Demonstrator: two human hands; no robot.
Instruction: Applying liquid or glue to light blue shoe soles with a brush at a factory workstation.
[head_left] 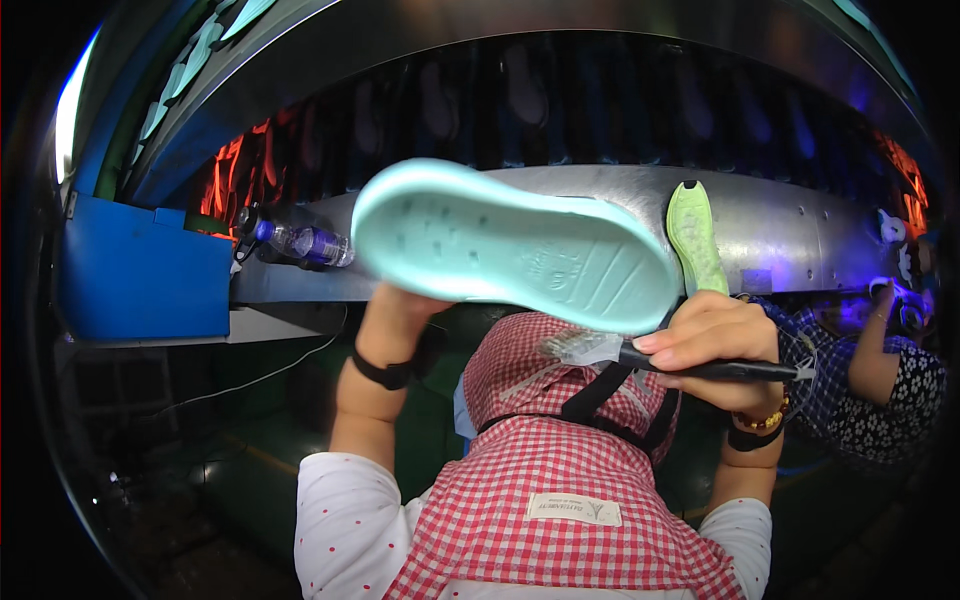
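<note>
**Foam shoe sole and brush held at the near edge of a metal desk**

A pale aqua foam shoe sole point(520, 250) is held in the air in front of the grey metal desk point(790, 235), hiding the middle of the desk's near edge. Its broad face, with small dark dots toward the left end and moulded lines toward the right, is turned to the viewer. The left hand point(412, 301) grips the sole's left part from beneath; its fingers are largely hidden, and their exact placement cannot be told. The right hand point(715, 340) holds a black-handled brush with pale bristles point(630, 354), its fingers point(672, 351) closed around the handle and the bristles pointing left, just below the sole's lower edge. Whether this hand also touches the sole cannot be told. On the right half of the desk, a narrow lime-green shoe sole point(695, 230) extends from the far edge toward the near edge. Near the desk's left end is a clear plastic bottle with a purple label point(312, 245); a blue box-shaped housing point(145, 270) adjoins that end. A red-and-white checked apron point(560, 480) covers the person's front. Beyond the right hand, a co-worker's bare arm point(876, 368) is visible.
</note>
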